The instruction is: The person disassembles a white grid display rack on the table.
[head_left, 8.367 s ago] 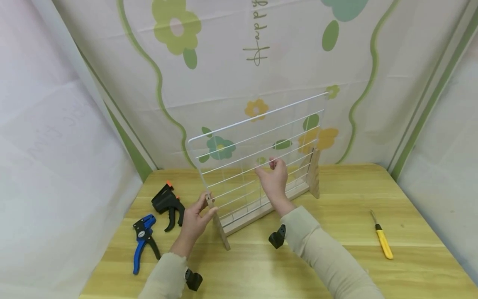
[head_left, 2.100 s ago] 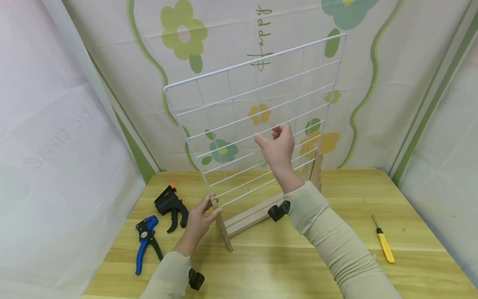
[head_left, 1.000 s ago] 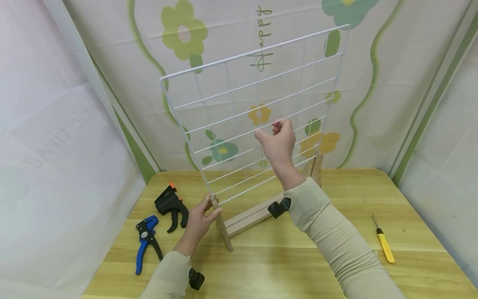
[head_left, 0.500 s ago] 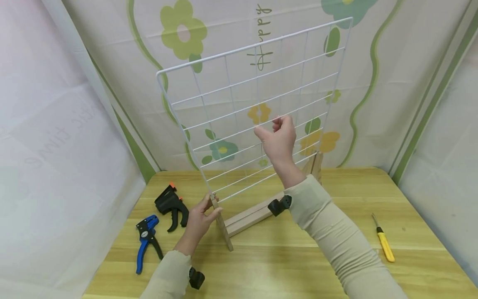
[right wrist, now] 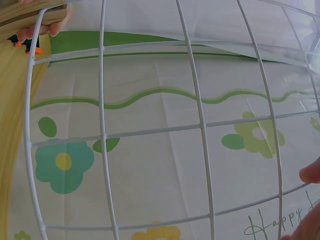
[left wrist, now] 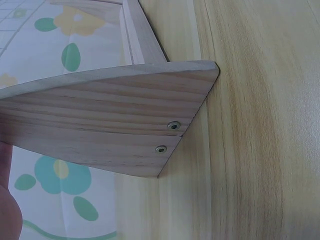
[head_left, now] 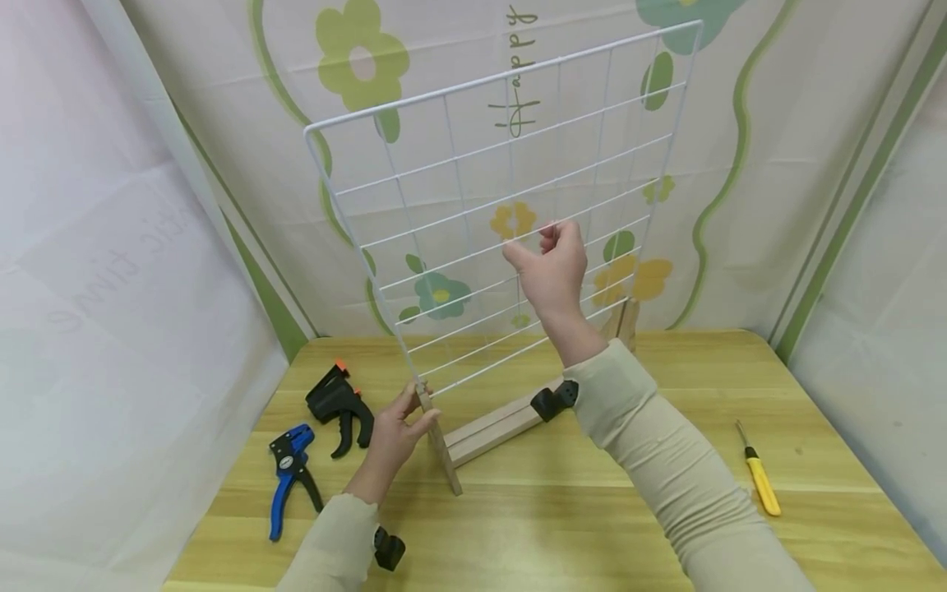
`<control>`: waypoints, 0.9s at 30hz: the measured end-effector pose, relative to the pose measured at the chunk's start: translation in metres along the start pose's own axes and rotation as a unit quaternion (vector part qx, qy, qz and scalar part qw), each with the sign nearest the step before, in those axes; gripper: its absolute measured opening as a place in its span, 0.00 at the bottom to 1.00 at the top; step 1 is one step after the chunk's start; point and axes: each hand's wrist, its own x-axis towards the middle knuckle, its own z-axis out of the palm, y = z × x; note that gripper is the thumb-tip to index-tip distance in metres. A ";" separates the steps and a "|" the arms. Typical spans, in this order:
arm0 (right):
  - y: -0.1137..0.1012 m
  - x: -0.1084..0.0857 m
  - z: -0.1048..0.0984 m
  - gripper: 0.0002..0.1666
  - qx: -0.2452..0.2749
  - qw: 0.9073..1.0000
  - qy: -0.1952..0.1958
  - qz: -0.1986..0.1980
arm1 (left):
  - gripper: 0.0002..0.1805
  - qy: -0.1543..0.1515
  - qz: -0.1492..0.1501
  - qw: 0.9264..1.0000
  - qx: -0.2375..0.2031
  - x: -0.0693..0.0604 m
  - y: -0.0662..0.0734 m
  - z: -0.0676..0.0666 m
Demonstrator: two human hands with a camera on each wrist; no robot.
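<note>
A white wire grid panel stands tilted above a wooden stand. My right hand holds the grid near its middle, fingers curled at a horizontal wire. The grid's lowest wire is well above the stand's base, close to the tops of the side pieces. At the near left, my left hand grips the top of the wooden side piece between thumb and fingers. In the left wrist view this side piece shows two bolt heads. The right wrist view looks through the grid wires.
To the left lie a black clamp with orange tips and a blue-and-black wire stripper. A yellow-handled screwdriver lies on the right of the wooden table. A flowered cloth hangs closely behind.
The grid has slid upward out of the stand with my right hand, its lower wires rising from the base toward the side tops. My left hand keeps its grip on the side piece.
</note>
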 end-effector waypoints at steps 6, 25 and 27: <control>-0.003 0.001 -0.002 0.22 -0.002 1.000 0.005 -0.003 | 0.29 0.002 0.005 1.000 -0.005 -0.004 -0.020 0.005; -0.003 0.004 -0.013 0.23 0.001 0.999 0.032 0.002 | 0.24 -0.002 0.008 1.000 -0.024 0.005 -0.013 0.004; -0.003 0.004 -0.016 0.23 0.001 0.999 0.038 0.004 | 0.22 -0.004 -0.026 0.999 -0.029 0.007 -0.003 0.000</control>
